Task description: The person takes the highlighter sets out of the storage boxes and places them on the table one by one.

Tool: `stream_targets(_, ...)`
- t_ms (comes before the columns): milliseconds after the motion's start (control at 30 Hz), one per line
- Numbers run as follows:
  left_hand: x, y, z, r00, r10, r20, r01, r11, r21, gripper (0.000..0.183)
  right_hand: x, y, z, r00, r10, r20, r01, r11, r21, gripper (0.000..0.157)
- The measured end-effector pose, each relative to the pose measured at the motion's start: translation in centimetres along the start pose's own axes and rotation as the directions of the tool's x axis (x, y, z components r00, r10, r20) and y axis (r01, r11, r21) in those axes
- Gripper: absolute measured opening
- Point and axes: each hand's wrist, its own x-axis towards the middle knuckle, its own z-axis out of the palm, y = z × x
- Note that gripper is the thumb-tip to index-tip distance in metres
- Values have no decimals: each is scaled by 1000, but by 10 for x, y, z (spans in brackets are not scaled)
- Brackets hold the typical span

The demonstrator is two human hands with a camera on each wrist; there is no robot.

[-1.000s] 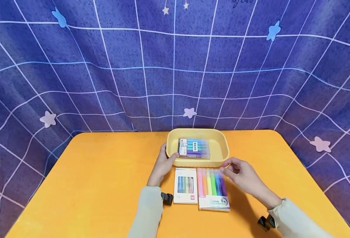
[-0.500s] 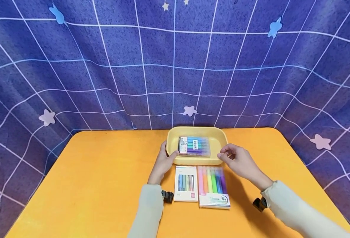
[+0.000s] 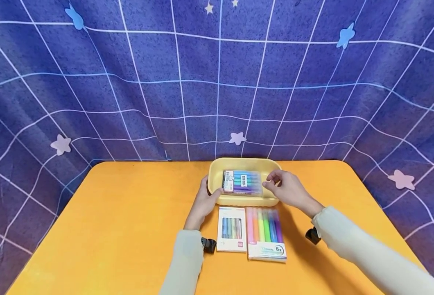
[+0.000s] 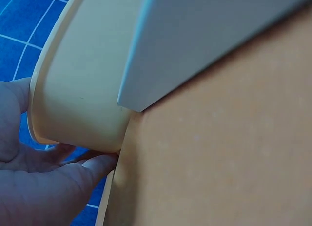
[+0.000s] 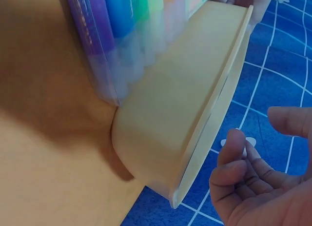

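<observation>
**Right hand (image 3: 288,189) moved over tray (image 3: 247,201)**

Nothing is held in its half-curled fingers; the tray's left end is gripped by the left hand (image 3: 201,205). A pen pack (image 3: 242,183) is contained inside, a white box (image 3: 231,228) and marker pack (image 3: 266,233) laid in front.

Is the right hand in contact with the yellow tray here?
Apart. The right wrist view shows it: a strip of blue cloth is visible between the right hand and the tray.
</observation>
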Motion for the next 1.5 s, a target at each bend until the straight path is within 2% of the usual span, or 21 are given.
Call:
stream_targets(200,-1,1,0,1000,-4,-5,4,1000,3,73,11,0,2,1000,-11,27,10,1000,4,20)
stream_targets(333,2,1,1,1000,6,-2,-6,1000,-4,72,19,2,3,1000,-21,14,21,1000,-4,20)
stream_targets(767,3,-1,0,1000,15,-6,-16,1000,-11,73,42,8,9,999,-12,44,15,996,-90,27)
stream_targets(967,0,-1,-1,1000,4,-4,-4,1000,-17,73,52,11,10,997,-4,75,11,995,-100,28)
stream_targets(1200,1,1,-1,1000,-3,-11,3,1000,-24,73,62,8,11,988,49,146,-34,994,-103,33)
stream_targets(1500,-2,6,-1,1000,-2,-17,1,1000,-29,73,72,9,22,977,39,209,-9,990,-143,35)
